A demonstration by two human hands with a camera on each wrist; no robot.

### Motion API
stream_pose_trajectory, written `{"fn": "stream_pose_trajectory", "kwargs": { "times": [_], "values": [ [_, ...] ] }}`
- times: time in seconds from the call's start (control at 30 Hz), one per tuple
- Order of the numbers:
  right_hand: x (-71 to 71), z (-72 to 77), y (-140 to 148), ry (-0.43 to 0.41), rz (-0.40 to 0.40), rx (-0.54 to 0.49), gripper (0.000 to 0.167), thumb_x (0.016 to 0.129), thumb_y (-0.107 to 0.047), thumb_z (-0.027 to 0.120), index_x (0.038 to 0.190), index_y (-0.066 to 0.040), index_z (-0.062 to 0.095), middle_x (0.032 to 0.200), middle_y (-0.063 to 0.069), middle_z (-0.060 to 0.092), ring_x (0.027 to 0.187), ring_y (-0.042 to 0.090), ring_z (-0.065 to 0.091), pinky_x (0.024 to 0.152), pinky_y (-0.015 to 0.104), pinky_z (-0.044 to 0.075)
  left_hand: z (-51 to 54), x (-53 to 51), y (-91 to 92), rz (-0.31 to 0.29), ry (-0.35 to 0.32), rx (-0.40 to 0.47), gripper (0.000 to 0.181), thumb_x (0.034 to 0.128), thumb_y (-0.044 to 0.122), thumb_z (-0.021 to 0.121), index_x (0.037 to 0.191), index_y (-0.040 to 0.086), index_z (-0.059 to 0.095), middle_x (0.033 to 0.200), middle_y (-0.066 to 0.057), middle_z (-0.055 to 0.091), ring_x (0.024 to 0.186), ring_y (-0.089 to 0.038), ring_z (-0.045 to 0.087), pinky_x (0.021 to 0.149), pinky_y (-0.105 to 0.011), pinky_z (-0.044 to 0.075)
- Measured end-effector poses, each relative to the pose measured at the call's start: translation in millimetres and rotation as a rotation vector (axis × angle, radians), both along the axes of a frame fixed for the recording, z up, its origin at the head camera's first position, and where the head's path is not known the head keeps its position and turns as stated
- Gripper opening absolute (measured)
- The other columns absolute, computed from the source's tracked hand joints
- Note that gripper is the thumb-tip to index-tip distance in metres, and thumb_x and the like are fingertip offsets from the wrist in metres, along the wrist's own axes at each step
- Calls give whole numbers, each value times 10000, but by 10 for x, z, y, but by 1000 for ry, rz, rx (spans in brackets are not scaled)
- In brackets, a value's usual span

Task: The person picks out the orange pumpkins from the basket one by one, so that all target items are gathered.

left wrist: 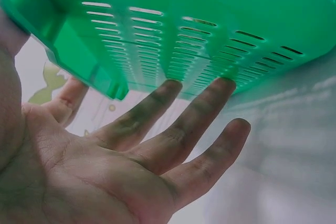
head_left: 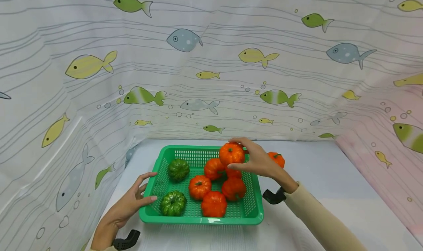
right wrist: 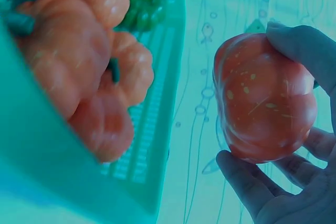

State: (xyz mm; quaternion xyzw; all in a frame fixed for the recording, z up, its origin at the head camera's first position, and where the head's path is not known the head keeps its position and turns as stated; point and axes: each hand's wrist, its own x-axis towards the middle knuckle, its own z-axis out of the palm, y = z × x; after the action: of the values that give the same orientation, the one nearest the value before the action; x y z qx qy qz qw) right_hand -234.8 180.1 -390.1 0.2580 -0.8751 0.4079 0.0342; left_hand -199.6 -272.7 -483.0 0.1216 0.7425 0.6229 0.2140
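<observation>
My right hand (head_left: 254, 159) grips a small orange pumpkin (head_left: 231, 153) between thumb and fingers, above the back right part of a green plastic basket (head_left: 205, 220). In the right wrist view the held pumpkin (right wrist: 265, 98) shows yellow flecks. Several orange pumpkins (head_left: 214, 204) lie in the basket's middle and right. Two dark green pumpkins sit on its left side, one at the back (head_left: 179, 169) and one in front (head_left: 173, 203). At the basket's left rim is my left hand (head_left: 127, 203), its fingers extended; in the left wrist view, fingertips (left wrist: 226, 85) meet the slotted outer wall.
Another orange pumpkin (head_left: 277, 159) lies on the white table (head_left: 314, 174) to the right of the basket, partly behind my right hand. A fish-patterned sheet (head_left: 211, 60) stands behind the table and along both sides.
</observation>
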Motion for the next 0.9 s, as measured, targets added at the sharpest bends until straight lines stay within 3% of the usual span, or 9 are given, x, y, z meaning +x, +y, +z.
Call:
{"fn": "stream_pose_trajectory", "kwargs": {
  "times": [0.2,0.53,0.73,0.9],
  "values": [
    [51,-23,211,-14,-21,-47,759,831,-367,885,1462,-153,522,1429,4,553,1198,212,590,1021,480,508,13,9,4,1,0,4,762,1023,127,636,1615,225,166,1673,-249,-122,1500,-568,-103,1063,-746,292],
    [212,-73,506,-54,-116,-54,757,831,-375,884,1465,-189,514,1416,64,549,1159,316,635,914,467,569,11,5,-6,-12,4,10,760,1023,125,632,1615,206,162,1670,-248,-144,1494,-578,-107,1066,-737,300],
    [288,-140,694,-59,-169,-52,763,836,-381,879,1476,-209,499,1435,56,533,1183,360,618,907,474,568,7,10,-9,-11,0,7,763,1022,127,637,1614,206,162,1666,-261,-138,1493,-581,-105,1067,-723,313],
    [307,-206,832,-54,-213,-27,780,841,-424,865,1486,-193,490,1430,48,531,1193,321,595,941,511,547,-3,-13,-7,-14,0,15,759,1023,132,632,1613,213,161,1667,-259,-136,1493,-579,-107,1059,-741,306]
  ]
}}
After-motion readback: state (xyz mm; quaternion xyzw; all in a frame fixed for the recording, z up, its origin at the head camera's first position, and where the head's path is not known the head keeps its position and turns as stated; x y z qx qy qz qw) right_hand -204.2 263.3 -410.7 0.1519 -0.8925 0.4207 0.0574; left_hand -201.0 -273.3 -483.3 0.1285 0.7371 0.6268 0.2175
